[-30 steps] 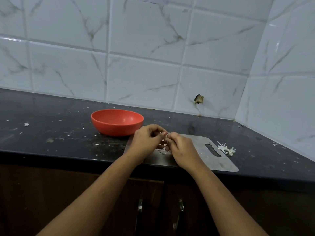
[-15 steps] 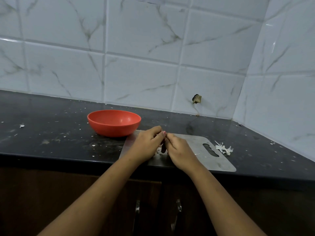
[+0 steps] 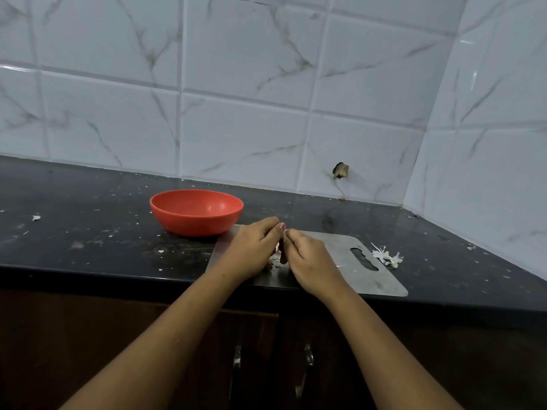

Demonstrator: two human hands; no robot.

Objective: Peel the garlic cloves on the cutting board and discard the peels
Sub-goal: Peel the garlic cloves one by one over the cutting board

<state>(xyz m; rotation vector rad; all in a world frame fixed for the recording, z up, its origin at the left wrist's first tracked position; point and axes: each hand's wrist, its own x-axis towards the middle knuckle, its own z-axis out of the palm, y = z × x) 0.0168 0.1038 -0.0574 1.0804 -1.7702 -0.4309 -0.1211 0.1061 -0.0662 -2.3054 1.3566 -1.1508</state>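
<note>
over the near half of the cutting board (image 3: pixel 334 247), pinching a mostly hidden garlic clove (image 3: pixel 278 249) between curled left hand (image 3: pixel 254 253) and right hand (image 3: pixel 310 261). probably light, firm, slippery, with papery skin; best nipped at the tip. farther: peels (image 3: pixel 387 255) off its right end, bowl (image 3: pixel 196 213) at its left corner.

At your 12 o'clock stands a back wall (image 3: pixel 236 113) of glossy white tiles veined in grey. It meets a side wall (image 3: pixel 488 143) of the same tiles in a corner at 2 o'clock. A small broken hole (image 3: pixel 341 170) marks one tile at 1 o'clock. The black tabletop (image 3: pixel 88 220) is dusty and speckled. Below you, at 6 o'clock, dark wooden cabinet doors (image 3: pixel 444 365) carry two metal handles (image 3: pixel 236 361).
</note>
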